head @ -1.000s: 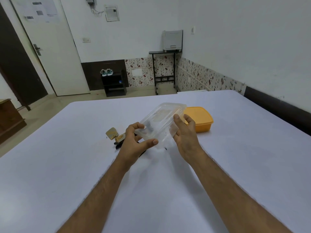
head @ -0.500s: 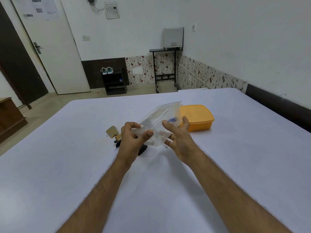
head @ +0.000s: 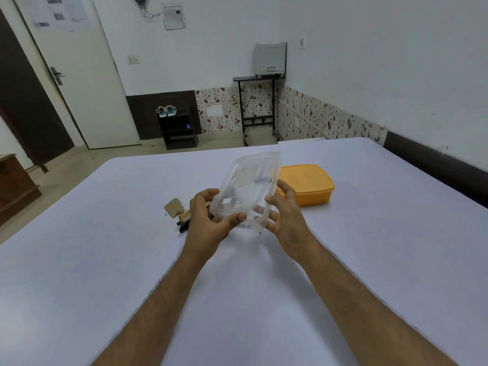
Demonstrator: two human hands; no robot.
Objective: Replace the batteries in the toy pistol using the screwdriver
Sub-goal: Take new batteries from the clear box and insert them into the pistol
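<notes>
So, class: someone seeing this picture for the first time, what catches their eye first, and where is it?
First, the clear plastic box, held up at the centre between the left hand and right hand, above the white table. Next, the orange lidded container on the table just right of it. Left of the hands lies the partly hidden toy pistol.

A home bedroom: sheeted bed, shoe rack, floral wall tiles.

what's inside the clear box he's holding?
Through the clear box, held by left hand and right hand: a small blue-tipped item, a dark piece and a pale square. Glare and blur hide what they are; fingers cover the lower corners.
</notes>
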